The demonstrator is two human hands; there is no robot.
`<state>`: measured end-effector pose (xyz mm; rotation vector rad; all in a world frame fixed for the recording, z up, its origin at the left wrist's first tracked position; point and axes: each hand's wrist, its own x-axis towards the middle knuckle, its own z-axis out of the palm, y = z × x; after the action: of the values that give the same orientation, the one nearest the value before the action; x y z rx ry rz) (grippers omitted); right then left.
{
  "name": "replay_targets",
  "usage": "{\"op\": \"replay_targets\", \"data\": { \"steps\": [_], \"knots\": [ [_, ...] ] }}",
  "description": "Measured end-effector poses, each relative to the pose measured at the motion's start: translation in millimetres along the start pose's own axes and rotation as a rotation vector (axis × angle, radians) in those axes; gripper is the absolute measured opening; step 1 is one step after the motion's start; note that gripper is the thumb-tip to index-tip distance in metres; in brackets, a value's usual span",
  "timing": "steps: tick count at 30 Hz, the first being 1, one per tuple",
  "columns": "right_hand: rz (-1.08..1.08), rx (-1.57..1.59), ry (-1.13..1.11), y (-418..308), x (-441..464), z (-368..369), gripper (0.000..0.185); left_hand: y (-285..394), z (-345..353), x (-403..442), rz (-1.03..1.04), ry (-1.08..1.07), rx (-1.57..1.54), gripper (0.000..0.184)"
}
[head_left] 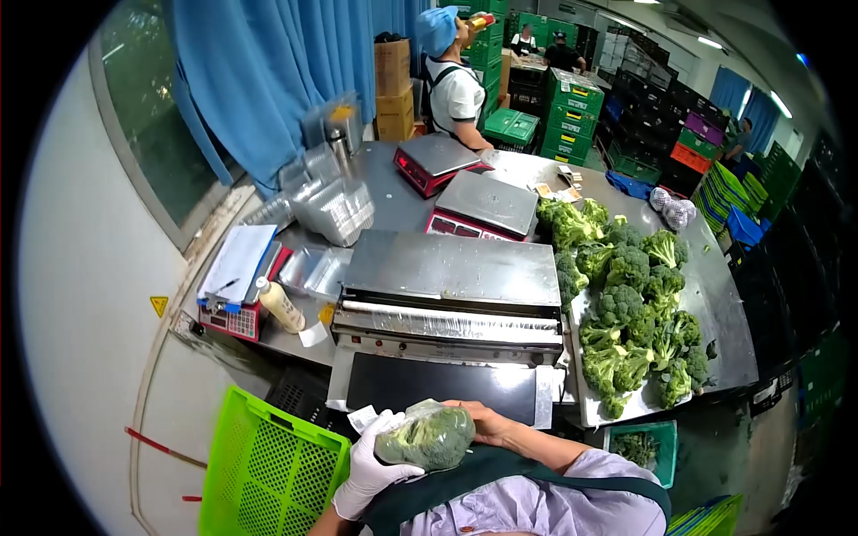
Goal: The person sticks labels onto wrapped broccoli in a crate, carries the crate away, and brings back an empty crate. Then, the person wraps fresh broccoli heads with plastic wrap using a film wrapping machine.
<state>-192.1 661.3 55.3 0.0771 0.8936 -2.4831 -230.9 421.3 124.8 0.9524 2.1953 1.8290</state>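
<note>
A head of broccoli (427,438) in clear plastic film is held close to my apron. My left hand (374,460), in a white glove, wraps round its left side and underside. Bare, my right hand (483,422) presses against its upper right, with the fingertips partly hidden behind it. A small white label (362,418) shows by the left fingertips. Just beyond my hands lies the dark plate (447,388) of the film wrapping machine (451,268), whose roll of clear film (447,323) runs across it.
Unwrapped broccoli heads (626,304) are piled at the right. Behind the machine stand two scales (487,201), with plastic trays (335,210) to the left. A bottle (281,305) stands near a clipboard (237,259). A green crate (268,469) is at lower left. One co-worker (451,85) stands across the table.
</note>
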Motion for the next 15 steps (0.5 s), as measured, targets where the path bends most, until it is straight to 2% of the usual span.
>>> {"op": "replay_targets", "data": {
  "steps": [1, 3, 7, 9, 10, 11, 14, 15],
  "knots": [
    [0.059, 0.113, 0.12, 4.0, 3.1, 5.2, 0.047, -6.8, -1.9, -1.5, -0.092, 0.02, -0.113, 0.103],
    [0.094, 0.165, 0.109, 13.5, 13.0, 4.6, 0.047, -5.0, -2.6, -0.3, -0.132, 0.043, -0.348, 0.106],
    [0.181, 0.168, 0.071, 10.6, 15.9, 25.4, 0.052, 3.2, -14.8, -3.3, -0.088, 0.011, -0.417, 0.104],
    [0.317, 0.083, 0.122, 10.3, 16.8, 36.4, 0.059, -9.0, -14.9, -15.4, -0.151, 0.066, -0.263, 0.097],
    [0.356, 0.077, 0.123, 11.7, 18.2, 41.4, 0.065, -20.7, -15.6, -24.2, -0.179, 0.12, -0.252, 0.086],
    [0.364, 0.074, 0.122, 14.4, 19.6, 45.4, 0.065, -30.0, -18.0, -33.1, -0.182, 0.128, -0.253, 0.086],
    [0.455, 0.066, 0.04, 21.6, 27.5, 47.0, 0.067, -54.2, -25.6, -51.0, -0.359, 0.364, -0.561, 0.066],
    [0.431, 0.003, -0.02, 23.7, 30.4, 49.1, 0.073, -64.2, -29.0, -59.1, -0.414, 0.454, -0.704, 0.061]
  ]
}}
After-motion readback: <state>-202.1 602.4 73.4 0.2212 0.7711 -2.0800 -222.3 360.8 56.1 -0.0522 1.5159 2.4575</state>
